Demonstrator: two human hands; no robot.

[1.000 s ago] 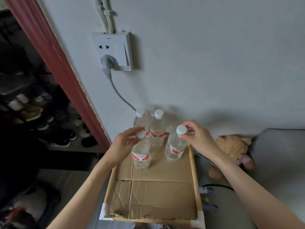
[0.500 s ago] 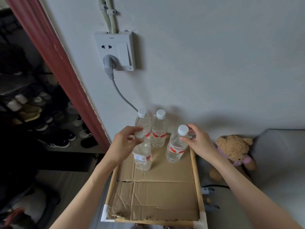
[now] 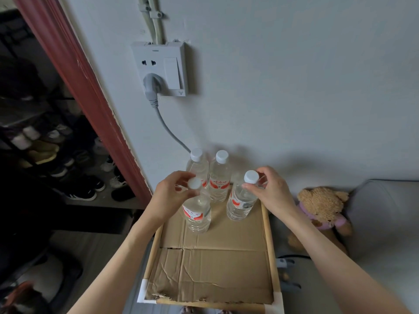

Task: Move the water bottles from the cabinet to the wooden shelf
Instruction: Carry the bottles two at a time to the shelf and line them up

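Several clear water bottles with white caps and red labels stand on the cardboard-lined wooden shelf. Two bottles stand at the back against the wall, one at the left and one at the right. My left hand holds the neck of the front left bottle, its fingers curled round the cap. My right hand holds the neck of the front right bottle, just under its cap. Both front bottles rest on the cardboard, the right one leaning slightly.
A wall socket with a grey plug and cable sits above the bottles. A red door frame and a dark shoe rack are to the left. A teddy bear lies right of the shelf, beside a grey cushion.
The view has shifted slightly. Both hands stay on the necks of the two front bottles, which have barely moved on the cardboard.
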